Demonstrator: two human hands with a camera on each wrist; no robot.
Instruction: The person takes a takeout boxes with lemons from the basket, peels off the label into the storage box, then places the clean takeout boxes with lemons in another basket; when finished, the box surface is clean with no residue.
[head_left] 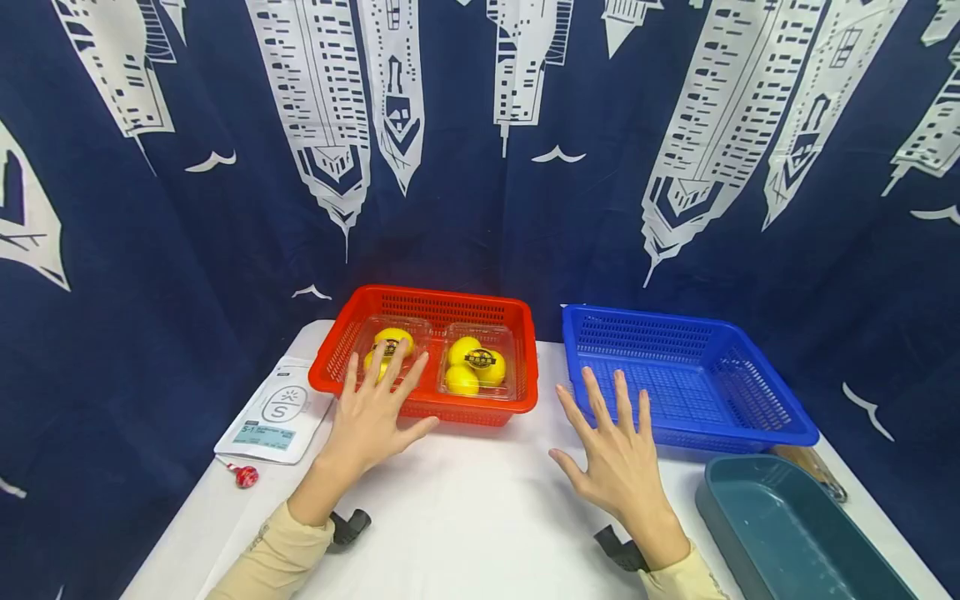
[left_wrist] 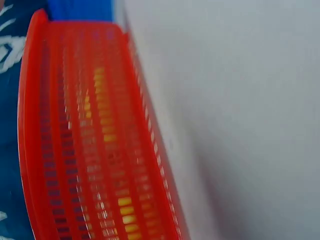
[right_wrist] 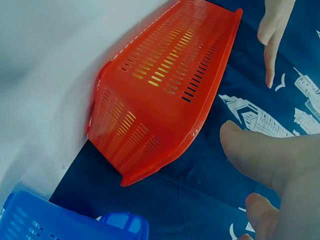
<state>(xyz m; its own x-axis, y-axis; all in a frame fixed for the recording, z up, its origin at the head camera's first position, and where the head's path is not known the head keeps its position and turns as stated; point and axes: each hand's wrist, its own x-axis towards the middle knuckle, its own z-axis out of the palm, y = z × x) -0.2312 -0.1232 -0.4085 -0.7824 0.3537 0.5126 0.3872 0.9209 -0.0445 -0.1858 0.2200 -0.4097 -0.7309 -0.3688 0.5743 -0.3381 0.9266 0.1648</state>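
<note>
Clear boxes, two, in one red basket

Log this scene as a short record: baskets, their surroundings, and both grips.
Red basket: holds two clear boxes of yellow fruit
Blue basket: right of the red basket
Teal tray: right side, nearer the person than the blue basket
White packet: left of the red basket
Left grip: spread, holding nothing, nearest the red basket
Right grip: spread, holding nothing, nearest the blue basket

Red basket, blue basket
</note>
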